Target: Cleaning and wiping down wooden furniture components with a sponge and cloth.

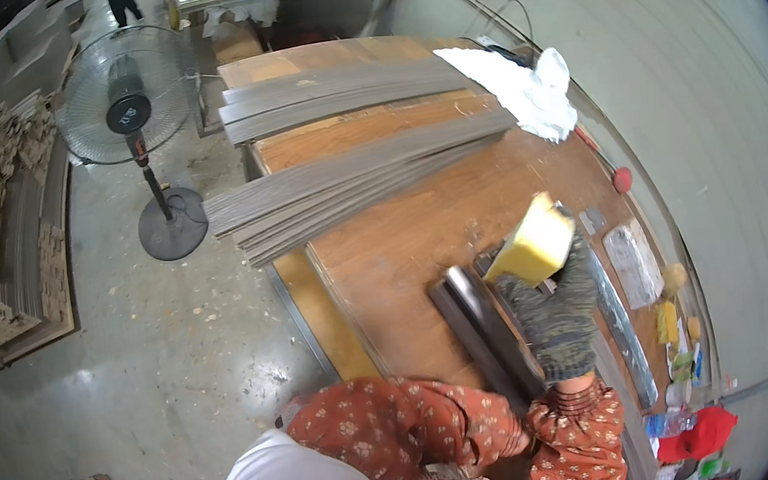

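Observation:
A grey-green knitted glove covers my right hand, its fingers closed around a yellow block with a pale face, which looks like a sponge. The block is tilted above the wooden worktable. Just left of this hand lie long dark brown glossy strips, like mouldings, pointing toward me. My left arm, in a red flowered sleeve, reaches across in front of me toward the right forearm. The left hand itself is hidden.
Bundles of grey-brown strips lie across the table, their ends overhanging its left edge. A white cloth sits at the far right corner. Small items, including a clear-wrapped block, line the right edge. A pedestal fan stands left, near stacked boards.

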`<state>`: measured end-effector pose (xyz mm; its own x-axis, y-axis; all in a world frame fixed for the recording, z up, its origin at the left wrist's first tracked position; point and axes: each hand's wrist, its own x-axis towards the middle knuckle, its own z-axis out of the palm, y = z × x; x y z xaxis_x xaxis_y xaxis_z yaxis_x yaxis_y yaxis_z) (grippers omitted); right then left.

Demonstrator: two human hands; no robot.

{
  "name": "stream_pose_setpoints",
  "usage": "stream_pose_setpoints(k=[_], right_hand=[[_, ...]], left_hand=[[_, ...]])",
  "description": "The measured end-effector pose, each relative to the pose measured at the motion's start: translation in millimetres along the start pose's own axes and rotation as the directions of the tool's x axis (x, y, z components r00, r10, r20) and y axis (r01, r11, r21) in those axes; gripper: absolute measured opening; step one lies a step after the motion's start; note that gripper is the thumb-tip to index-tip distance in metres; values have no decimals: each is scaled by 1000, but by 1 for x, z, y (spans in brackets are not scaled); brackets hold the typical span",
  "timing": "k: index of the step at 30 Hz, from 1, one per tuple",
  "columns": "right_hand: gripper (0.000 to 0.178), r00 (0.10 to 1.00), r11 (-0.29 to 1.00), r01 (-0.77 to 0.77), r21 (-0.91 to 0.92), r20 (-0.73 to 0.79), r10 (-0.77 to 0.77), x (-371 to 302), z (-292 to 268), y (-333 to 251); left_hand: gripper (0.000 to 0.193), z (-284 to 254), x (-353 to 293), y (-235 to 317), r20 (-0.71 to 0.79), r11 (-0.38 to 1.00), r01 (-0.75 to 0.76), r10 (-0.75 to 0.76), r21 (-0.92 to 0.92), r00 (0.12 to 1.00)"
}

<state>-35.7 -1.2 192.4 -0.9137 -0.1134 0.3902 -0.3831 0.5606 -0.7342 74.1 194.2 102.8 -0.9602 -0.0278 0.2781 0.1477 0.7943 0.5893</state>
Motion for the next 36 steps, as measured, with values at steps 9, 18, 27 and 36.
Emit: stream_pose_setpoints(k=[9, 18, 27, 36], right_hand=[[77, 981, 995, -96, -8, -171, 93, -33, -67, 8], [83, 995, 997, -29, 67, 100, 22, 5, 10, 34], [71, 988, 932, -60, -356, 112, 107, 48, 6, 56], [81, 912, 753, 76, -654, 351, 213, 80, 17, 57]], left_hand=[[61, -11, -11, -23, 112, 998, 61, -58, -18, 992], [62, -9, -28, -33, 123, 967, 252, -253, 21, 960], [60, -5, -16, -38, 129, 957, 205, -182, -203, 975], [59, 7, -30, -39, 119, 917, 106, -65, -385, 991]])
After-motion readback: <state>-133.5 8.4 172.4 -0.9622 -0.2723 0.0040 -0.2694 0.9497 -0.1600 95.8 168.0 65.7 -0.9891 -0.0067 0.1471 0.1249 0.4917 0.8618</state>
